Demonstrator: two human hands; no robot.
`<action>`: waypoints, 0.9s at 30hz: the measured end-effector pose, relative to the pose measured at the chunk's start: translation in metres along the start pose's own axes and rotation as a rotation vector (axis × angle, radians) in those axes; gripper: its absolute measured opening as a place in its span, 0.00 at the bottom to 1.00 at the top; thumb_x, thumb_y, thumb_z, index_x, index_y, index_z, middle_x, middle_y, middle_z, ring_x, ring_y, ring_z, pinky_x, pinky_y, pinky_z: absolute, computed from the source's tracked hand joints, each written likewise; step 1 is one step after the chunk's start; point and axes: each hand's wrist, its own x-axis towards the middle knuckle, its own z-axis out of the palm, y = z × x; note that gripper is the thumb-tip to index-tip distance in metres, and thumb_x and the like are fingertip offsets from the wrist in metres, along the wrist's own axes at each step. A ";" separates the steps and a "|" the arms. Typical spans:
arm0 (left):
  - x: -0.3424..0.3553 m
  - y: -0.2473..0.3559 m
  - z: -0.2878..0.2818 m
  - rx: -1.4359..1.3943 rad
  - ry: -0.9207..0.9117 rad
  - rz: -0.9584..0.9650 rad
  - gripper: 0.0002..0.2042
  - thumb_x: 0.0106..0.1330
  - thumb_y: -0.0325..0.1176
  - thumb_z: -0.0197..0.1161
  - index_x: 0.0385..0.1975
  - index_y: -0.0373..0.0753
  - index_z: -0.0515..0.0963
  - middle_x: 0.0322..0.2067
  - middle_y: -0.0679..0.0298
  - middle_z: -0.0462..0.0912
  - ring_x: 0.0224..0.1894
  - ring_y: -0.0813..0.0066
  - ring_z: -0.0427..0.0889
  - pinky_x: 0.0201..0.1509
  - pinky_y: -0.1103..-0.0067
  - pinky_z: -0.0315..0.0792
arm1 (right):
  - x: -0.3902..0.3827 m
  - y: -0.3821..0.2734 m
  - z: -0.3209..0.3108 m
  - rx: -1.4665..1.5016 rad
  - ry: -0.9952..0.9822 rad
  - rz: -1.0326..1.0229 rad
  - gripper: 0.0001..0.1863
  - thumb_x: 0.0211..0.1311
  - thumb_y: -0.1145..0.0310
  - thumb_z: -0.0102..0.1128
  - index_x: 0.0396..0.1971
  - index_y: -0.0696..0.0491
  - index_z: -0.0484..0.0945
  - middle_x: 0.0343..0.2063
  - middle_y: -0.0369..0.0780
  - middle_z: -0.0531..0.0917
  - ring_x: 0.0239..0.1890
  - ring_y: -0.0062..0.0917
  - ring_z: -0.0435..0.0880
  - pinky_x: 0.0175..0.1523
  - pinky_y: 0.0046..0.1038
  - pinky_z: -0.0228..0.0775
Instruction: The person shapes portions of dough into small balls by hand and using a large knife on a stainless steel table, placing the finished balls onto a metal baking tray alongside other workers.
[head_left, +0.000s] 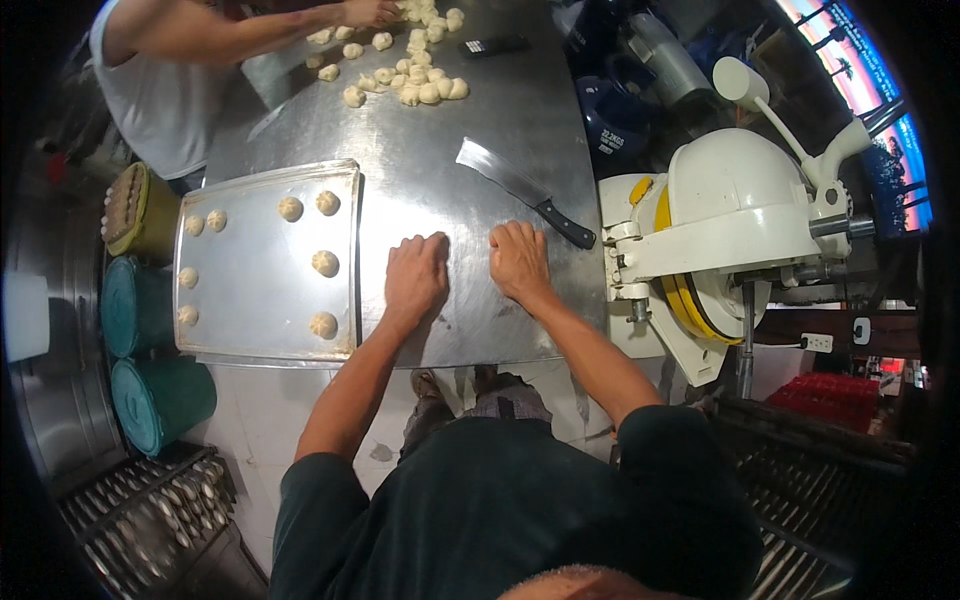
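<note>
My left hand (pixel 417 272) rests on the steel table (pixel 460 345) with its fingers curled down, between a metal baking tray (pixel 265 270) and my other hand. My right hand (pixel 519 262) is likewise cupped against the tabletop, a short gap to its right. Whatever lies under either palm is hidden. Several small dough balls (pixel 324 263) with pleated tops sit on the tray, in columns along its left and right sides. Just beyond my right hand lies a cleaver (pixel 510 180), its black handle toward the table's right edge and its blade pointing away to the left.
At the far end, a co-worker's hand (pixel 370 12) reaches over a pile of dough pieces (pixel 428 85), near a black calculator or phone (pixel 494 46). A large white mixer-like machine (pixel 740 210) borders the table's right. Green lidded buckets (pixel 150 400) and an egg-filled container (pixel 140 210) stand left.
</note>
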 end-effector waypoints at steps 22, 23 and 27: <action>-0.016 0.017 0.008 -0.176 -0.009 -0.089 0.14 0.69 0.33 0.64 0.53 0.39 0.77 0.28 0.52 0.83 0.35 0.51 0.82 0.44 0.61 0.74 | -0.040 -0.001 -0.014 0.108 -0.105 0.106 0.07 0.57 0.70 0.56 0.36 0.49 0.77 0.39 0.41 0.78 0.46 0.37 0.73 0.53 0.41 0.61; -0.032 0.011 0.013 -0.230 -0.014 -0.137 0.15 0.69 0.33 0.65 0.53 0.39 0.77 0.28 0.52 0.83 0.35 0.51 0.82 0.44 0.61 0.74 | -0.060 -0.003 -0.020 0.139 -0.194 0.119 0.07 0.57 0.70 0.56 0.36 0.49 0.77 0.39 0.41 0.78 0.46 0.38 0.73 0.53 0.41 0.61; -0.062 -0.019 -0.004 -0.194 0.017 -0.056 0.16 0.68 0.32 0.67 0.54 0.41 0.78 0.27 0.55 0.82 0.33 0.54 0.81 0.43 0.63 0.73 | -0.110 0.017 -0.043 0.158 -0.124 -0.059 0.07 0.57 0.71 0.57 0.36 0.48 0.76 0.38 0.41 0.77 0.47 0.38 0.73 0.54 0.41 0.61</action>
